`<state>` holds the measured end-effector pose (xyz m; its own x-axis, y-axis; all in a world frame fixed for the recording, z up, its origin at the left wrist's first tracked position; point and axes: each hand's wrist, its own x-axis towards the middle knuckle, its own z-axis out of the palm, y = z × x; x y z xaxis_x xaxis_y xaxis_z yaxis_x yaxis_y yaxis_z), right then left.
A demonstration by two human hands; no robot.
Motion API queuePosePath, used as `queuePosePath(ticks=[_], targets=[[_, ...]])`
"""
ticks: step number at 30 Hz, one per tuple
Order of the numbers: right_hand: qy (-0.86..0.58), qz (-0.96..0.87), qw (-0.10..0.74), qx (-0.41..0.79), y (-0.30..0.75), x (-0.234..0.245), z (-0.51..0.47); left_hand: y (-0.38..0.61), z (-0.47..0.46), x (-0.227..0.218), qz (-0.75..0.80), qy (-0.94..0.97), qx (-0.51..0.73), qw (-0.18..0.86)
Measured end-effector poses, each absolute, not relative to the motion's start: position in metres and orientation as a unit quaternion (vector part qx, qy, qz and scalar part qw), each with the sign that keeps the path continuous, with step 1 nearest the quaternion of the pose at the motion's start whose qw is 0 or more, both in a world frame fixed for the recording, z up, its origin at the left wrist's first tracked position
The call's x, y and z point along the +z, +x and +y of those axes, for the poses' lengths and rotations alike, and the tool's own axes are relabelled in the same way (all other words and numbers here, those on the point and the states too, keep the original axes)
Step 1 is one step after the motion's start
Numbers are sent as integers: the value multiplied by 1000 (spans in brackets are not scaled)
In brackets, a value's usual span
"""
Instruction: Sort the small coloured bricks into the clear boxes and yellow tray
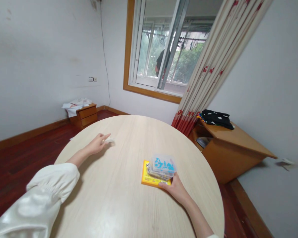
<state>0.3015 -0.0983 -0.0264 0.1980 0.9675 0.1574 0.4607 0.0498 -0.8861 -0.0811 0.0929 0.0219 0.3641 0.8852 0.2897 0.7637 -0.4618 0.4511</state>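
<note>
Over the left part of the round table (129, 198), my left hand (97, 144) pinches a small white thing (110, 140) that looks like a crumpled tissue; its exact kind is too blurred to tell. My right hand (175, 188) grips the near right corner of a flat yellow box (146, 177), thumb on top and fingers partly hidden. On that box rests a clear plastic box (162, 165) with several bright blue pieces inside. The clear box stands close against my right fingers.
Past the table's right edge stands a wooden desk (228, 155) with dark dotted cloth (217, 118) on it. A small drawer cabinet (88, 115) bearing papers is at the back left. A long curtain (208, 72) hangs beside the window (169, 49), through which a person shows.
</note>
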Motion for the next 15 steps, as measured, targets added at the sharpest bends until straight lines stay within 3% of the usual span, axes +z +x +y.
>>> queuePosePath(ticks=[3,6,15], targets=[[-632,-573,432,291,300,-23,-99,-18,62,67,395,830,373,122],[-631,-576,430,292,299,-23,-98,50,18,97,258,871,390,151],[-624,-574,431,308,305,-31,-97,115,-26,72,198,915,239,257]])
